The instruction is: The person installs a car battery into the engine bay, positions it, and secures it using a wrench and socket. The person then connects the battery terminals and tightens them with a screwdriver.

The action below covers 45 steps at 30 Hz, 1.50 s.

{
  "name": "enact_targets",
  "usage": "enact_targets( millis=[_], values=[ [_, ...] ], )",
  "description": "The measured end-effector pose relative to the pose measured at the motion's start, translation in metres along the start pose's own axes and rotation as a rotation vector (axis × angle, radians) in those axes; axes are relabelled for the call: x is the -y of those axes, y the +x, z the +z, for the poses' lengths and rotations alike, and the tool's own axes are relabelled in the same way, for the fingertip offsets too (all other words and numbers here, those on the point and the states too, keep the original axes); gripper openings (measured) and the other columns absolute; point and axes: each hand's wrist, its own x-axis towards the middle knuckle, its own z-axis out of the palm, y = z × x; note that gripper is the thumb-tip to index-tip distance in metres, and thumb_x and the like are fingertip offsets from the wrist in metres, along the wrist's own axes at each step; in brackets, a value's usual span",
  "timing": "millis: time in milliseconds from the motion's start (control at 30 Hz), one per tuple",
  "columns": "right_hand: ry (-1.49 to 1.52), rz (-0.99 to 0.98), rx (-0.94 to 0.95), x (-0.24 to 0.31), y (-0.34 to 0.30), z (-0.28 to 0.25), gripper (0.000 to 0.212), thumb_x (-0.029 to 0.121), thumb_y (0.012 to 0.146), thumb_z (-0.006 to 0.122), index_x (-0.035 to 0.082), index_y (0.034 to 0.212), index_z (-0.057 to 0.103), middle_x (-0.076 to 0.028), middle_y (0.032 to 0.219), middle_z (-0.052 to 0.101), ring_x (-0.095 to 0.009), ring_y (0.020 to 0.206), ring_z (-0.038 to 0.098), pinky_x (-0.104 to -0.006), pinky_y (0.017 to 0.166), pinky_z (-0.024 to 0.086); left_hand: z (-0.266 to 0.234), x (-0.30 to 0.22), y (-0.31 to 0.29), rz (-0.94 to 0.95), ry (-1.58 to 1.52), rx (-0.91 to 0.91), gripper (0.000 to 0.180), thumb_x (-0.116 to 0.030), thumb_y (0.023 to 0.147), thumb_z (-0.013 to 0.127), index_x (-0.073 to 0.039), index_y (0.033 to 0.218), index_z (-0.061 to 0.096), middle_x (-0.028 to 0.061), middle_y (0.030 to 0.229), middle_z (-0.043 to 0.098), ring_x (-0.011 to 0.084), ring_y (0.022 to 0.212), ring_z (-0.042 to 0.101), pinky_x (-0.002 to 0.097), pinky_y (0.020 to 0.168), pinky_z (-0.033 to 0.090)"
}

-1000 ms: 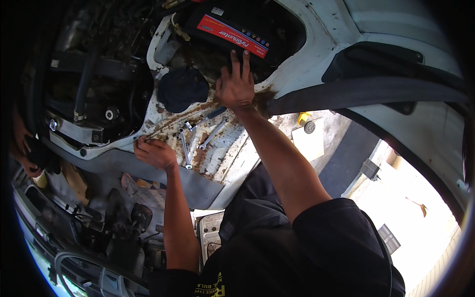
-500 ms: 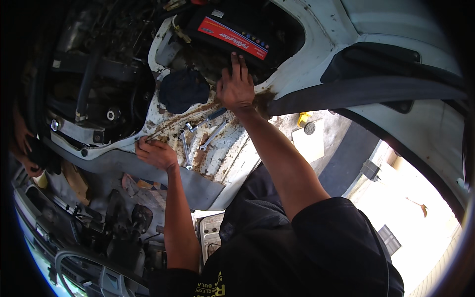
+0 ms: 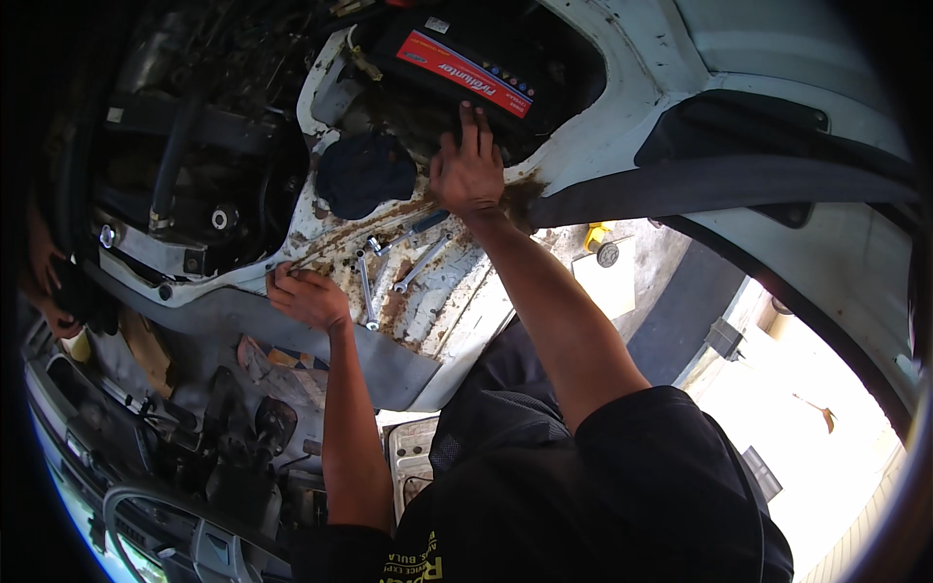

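A black car battery (image 3: pixel 486 44) with a red label sits in a recess of the rusty white body panel (image 3: pixel 457 301). Two fingers of my right hand (image 3: pixel 468 180) stretch forward to the battery's near edge, the others bent; nothing is held in it. Down at the left, my left hand (image 3: pixel 309 297) has its fingers curled over the panel's edge beside the grey trim, fingertips partly hidden. Between my hands lie two combination wrenches (image 3: pixel 366 291) (image 3: pixel 424 263) and a dark-handled ratchet (image 3: pixel 408 233). Behind them is a bunched dark cloth (image 3: pixel 365 177).
An open engine bay (image 3: pixel 194 185) lies on the left, where another person's hands (image 3: pixel 51 277) show at the edge. A black seal strip (image 3: pixel 729 189) crosses the right. A yellow-and-grey part (image 3: pixel 603 245) lies right of my forearm. The steering wheel (image 3: pixel 146 505) is at lower left.
The view has shifted slightly. Both my hands keep their places on the battery edge and panel edge, and the tools lie as before.
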Motion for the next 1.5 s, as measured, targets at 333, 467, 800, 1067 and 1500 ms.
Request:
enact_targets(
  millis=[333,467,800,1067,1500],
  values=[
    [-0.013,-0.003,0.001,-0.001,0.0,0.0,0.028,0.025,0.091,0.067,0.007,0.112,0.072,-0.02,0.168,0.042,-0.042,0.156,0.042,-0.0544,0.107,0.055,-0.002,0.001,0.0,0.002,-0.007,0.027,0.019,-0.015,0.106,0.048,-0.008,0.122,0.055,0.0199,0.133,0.053,0.0412,0.121,0.056,0.0577,0.096,0.046],
    [-0.005,-0.001,0.007,-0.001,-0.001,0.001,0.028,0.025,0.091,0.067,0.007,0.113,0.072,-0.02,0.169,0.041,-0.041,0.156,0.041,-0.0549,0.108,0.054,-0.004,-0.002,0.0,0.005,-0.014,0.024,0.02,-0.015,0.106,0.048,-0.009,0.122,0.056,0.0191,0.131,0.054,0.0407,0.12,0.056,0.0569,0.097,0.045],
    [0.033,-0.006,0.039,-0.006,-0.006,0.002,0.035,0.027,0.091,0.067,0.005,0.117,0.071,-0.023,0.17,0.038,-0.044,0.157,0.04,-0.0573,0.109,0.052,0.005,0.013,-0.008,0.062,0.005,0.026,0.024,-0.016,0.104,0.049,-0.009,0.126,0.057,0.0186,0.133,0.056,0.0399,0.12,0.058,0.0562,0.098,0.048],
    [0.043,-0.007,0.006,-0.002,-0.002,0.005,0.039,0.029,0.091,0.067,0.005,0.121,0.072,-0.024,0.17,0.038,-0.047,0.157,0.039,-0.0591,0.111,0.051,0.001,0.008,-0.001,0.051,0.032,-0.008,0.022,-0.02,0.105,0.049,-0.01,0.122,0.059,0.0176,0.131,0.06,0.0382,0.12,0.06,0.056,0.098,0.048],
    [0.004,-0.024,-0.022,0.0,-0.001,-0.001,0.035,0.029,0.092,0.068,0.007,0.119,0.072,-0.022,0.168,0.042,-0.045,0.153,0.044,-0.0588,0.104,0.055,0.002,0.006,-0.001,0.026,-0.016,-0.018,0.021,-0.015,0.103,0.051,-0.01,0.122,0.059,0.0186,0.13,0.059,0.0401,0.12,0.059,0.0555,0.099,0.046]
  ],
)
